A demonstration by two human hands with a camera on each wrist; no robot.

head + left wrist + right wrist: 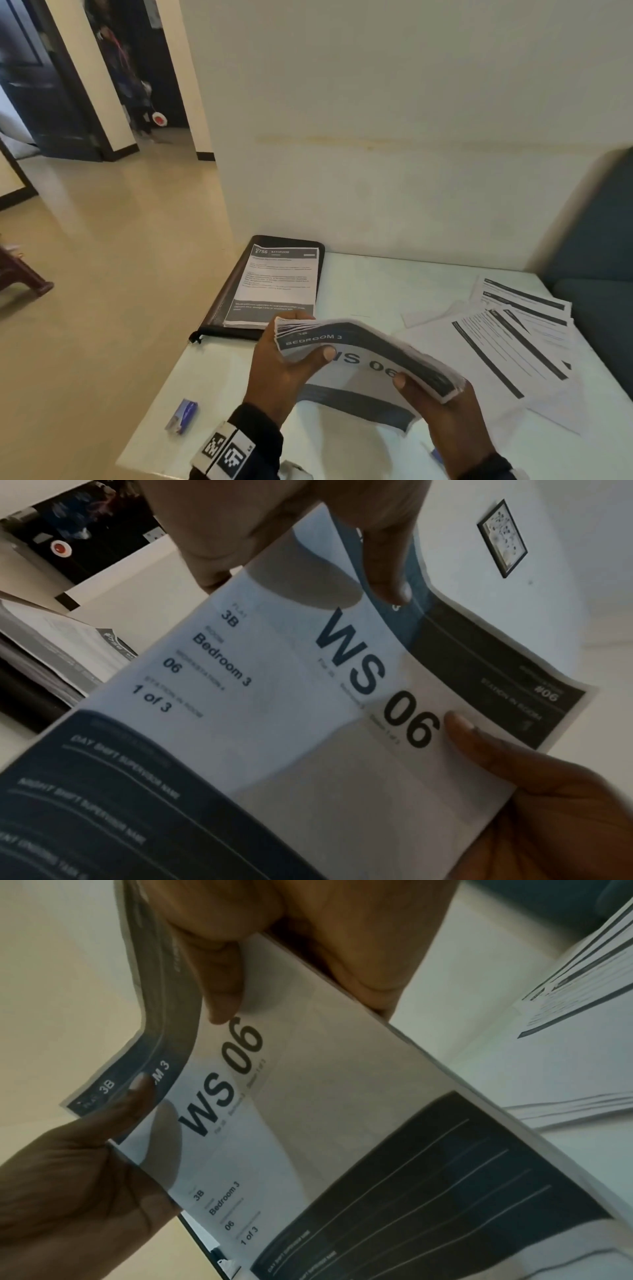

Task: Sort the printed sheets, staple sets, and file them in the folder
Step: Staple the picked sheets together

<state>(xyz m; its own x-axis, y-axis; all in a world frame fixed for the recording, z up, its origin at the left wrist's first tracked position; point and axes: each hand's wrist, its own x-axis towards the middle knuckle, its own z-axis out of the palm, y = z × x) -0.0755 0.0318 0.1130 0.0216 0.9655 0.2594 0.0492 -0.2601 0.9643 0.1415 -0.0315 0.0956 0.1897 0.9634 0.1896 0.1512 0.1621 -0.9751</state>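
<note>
- White table [342, 281] stands against a pale wall [394, 120].
- Shiny tan floor [113, 246] lies to the left, with a dark door [37, 85] at the back.
- A teal seat [596, 267] sits at the right end of the table.
- A small framed picture [502, 538] hangs on the wall, seen from the left wrist.
- The left hand [277, 370] grips the left end of a stack [373, 356] of printed sheets. Its thumb lies on top and its fingers curl under.
- The right hand [448, 414] grips the right end of the same stack, thumb on top by the big "06".
- The stack is up off the table, in front of the person, and it bends in a hump between the two hands.
- The top sheet reads "WS 06", "Bedroom 3" and "1 of 3".
- One black folder [236, 291] lies flat at the back left of the table, next to the wall.
- One printed page [274, 284] headed "BATHROOM" lies on the folder.
- Loose sheets [513, 335] are spread in a fan on the right side of the table. I cannot count them.
- One small blue box [182, 415] lies near the front left edge of the table.
- Two hands and one held stack are in view.
</note>
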